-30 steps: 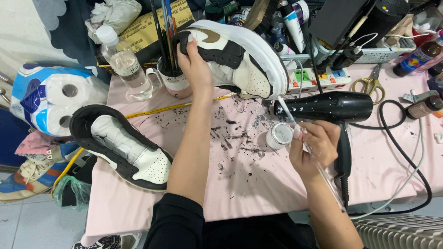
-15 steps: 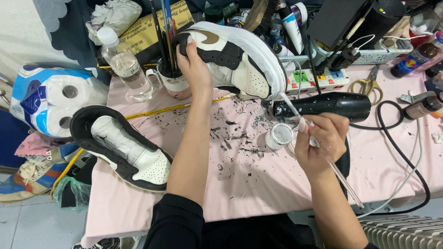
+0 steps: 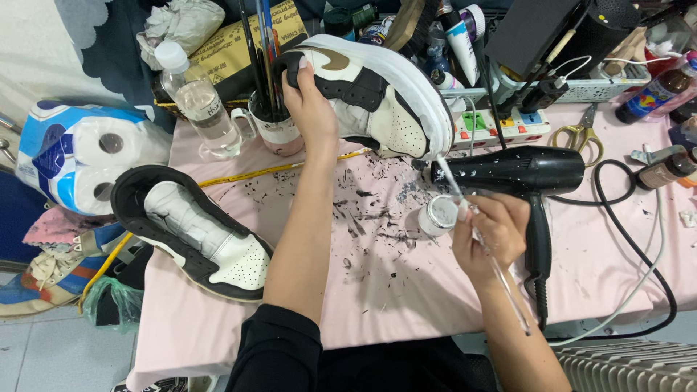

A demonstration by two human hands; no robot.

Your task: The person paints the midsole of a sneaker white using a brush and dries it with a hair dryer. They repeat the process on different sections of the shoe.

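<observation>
Presently I log, item by item: left hand [image 3: 311,109], fingers clamped around the heel of a white-and-black sneaker [image 3: 377,101], which it holds tilted above the far edge of the pink table [image 3: 392,290]. Right hand [image 3: 490,236], fingers pinched on a thin paintbrush [image 3: 479,232], bristle end up near the sneaker's toe, and closed around a small white jar [image 3: 438,215]. Just beside it lies a black hair dryer [image 3: 523,170]. A second sneaker [image 3: 196,232] lies at the table's left edge. Paint flecks spatter the cloth between them.

Blue-white toilet-roll pack [image 3: 72,163], left edge
</observation>
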